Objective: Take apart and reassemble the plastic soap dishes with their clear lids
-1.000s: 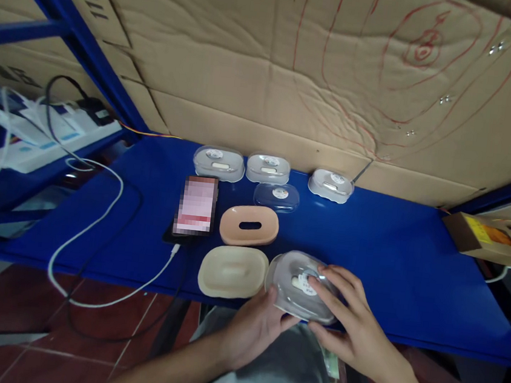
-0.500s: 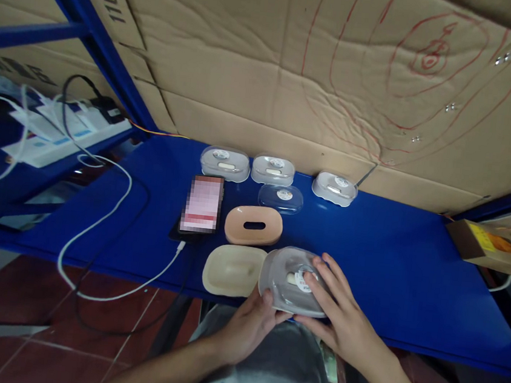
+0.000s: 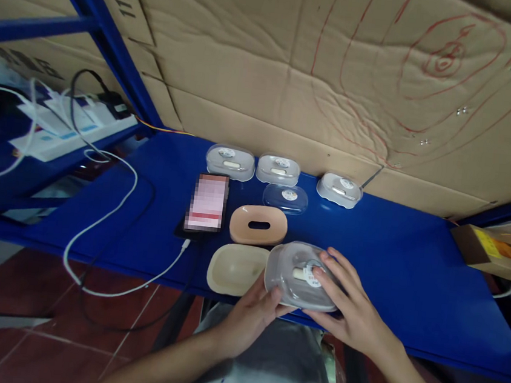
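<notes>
A grey oval container with a clear lid [image 3: 290, 274] is held between my two hands near the table's front edge. My left hand [image 3: 258, 314] grips its left front side, thumb on the rim. My right hand [image 3: 348, 305] wraps its right side, with fingers over the lid beside a round white sticker. Left of it lies a cream oval tray [image 3: 233, 271]. Behind the tray is a peach oval piece [image 3: 258, 225] with a dark slot. A loose clear lid [image 3: 286, 199] lies farther back.
Three lidded containers [image 3: 230, 162], [image 3: 278, 169], [image 3: 339, 190] stand along the cardboard wall [image 3: 247, 93]. A phone [image 3: 207, 203] with a white cable [image 3: 132, 191] lies left on the blue table [image 3: 403, 262]. A cardboard box [image 3: 491, 253] is at right, a power strip [image 3: 78, 136] at left.
The view has shifted slightly, so the table items appear a little farther right. Both hands still hold the container, which now sits slightly higher in view.
</notes>
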`<state>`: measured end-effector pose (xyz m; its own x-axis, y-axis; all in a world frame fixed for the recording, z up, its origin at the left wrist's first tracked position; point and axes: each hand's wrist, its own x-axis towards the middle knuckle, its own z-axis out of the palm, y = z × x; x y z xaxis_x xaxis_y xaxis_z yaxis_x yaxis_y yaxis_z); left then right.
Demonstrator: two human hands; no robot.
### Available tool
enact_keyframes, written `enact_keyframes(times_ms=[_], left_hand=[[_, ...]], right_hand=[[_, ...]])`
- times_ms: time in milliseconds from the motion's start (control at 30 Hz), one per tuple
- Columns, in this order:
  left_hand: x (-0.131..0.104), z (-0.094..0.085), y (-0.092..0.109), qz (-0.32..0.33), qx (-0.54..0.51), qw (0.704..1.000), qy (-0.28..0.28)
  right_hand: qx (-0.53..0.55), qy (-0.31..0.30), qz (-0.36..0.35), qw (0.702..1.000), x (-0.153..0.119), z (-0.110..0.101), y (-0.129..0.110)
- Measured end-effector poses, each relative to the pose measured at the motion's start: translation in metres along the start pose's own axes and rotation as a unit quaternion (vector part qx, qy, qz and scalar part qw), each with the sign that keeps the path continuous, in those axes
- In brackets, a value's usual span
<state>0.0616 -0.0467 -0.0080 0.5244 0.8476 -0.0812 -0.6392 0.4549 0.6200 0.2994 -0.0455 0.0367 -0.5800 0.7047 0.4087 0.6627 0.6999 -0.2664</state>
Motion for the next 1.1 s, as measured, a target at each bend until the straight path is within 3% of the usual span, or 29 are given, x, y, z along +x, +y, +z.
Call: enact_keyframes(times_ms=[233,400,467,533,567,600,667,733,833,900,967,1033,1100], left_hand=[[0.002,-0.01,-0.001,-0.01,0.018,0.999,0.027],[0.002,0.001,0.006,-0.031,0.031,0.999,0.015],[-0.005,0.005,0.016,-0.03,0.085,0.996,0.0],[-0.017,0.004,0.029,0.009,0.218,0.976,-0.005],[-0.023,0.001,0.036,0.065,0.317,0.946,0.001],[-0.028,-0.002,0.043,0.131,0.427,0.895,-0.003],[-0.034,-0.011,0.056,0.282,0.581,0.763,0.0],[-0.034,-0.02,0.065,0.292,0.686,0.666,0.021],[-0.029,-0.028,0.069,0.227,0.794,0.563,0.029],[-0.027,-0.03,0.066,0.185,0.842,0.506,0.039],[-0.027,-0.03,0.062,0.158,0.869,0.469,0.022],[-0.027,-0.029,0.059,0.149,0.878,0.455,-0.002],[-0.027,-0.029,0.059,0.146,0.875,0.462,-0.008]], right_hand=[[0.032,0.008,0.011,0.999,-0.001,0.005,0.005],[0.032,0.0,0.014,0.999,-0.003,-0.001,0.019],[-0.01,0.002,0.034,0.999,-0.004,-0.009,0.037],[-0.066,0.013,0.059,0.996,-0.009,-0.017,0.063],[-0.092,0.016,0.071,0.993,-0.013,-0.02,0.078],[-0.115,0.016,0.083,0.99,-0.017,-0.023,0.092],[-0.157,0.007,0.12,0.98,-0.027,-0.026,0.116],[-0.196,0.0,0.17,0.966,-0.032,-0.026,0.129],[-0.236,0.011,0.207,0.949,-0.022,-0.018,0.12],[-0.231,0.006,0.174,0.957,-0.001,-0.008,0.099],[-0.198,-0.03,0.101,0.975,0.026,0.005,0.075],[-0.16,-0.066,0.019,0.985,0.053,0.019,0.056],[-0.129,-0.086,-0.032,0.987,0.075,0.034,0.047]])
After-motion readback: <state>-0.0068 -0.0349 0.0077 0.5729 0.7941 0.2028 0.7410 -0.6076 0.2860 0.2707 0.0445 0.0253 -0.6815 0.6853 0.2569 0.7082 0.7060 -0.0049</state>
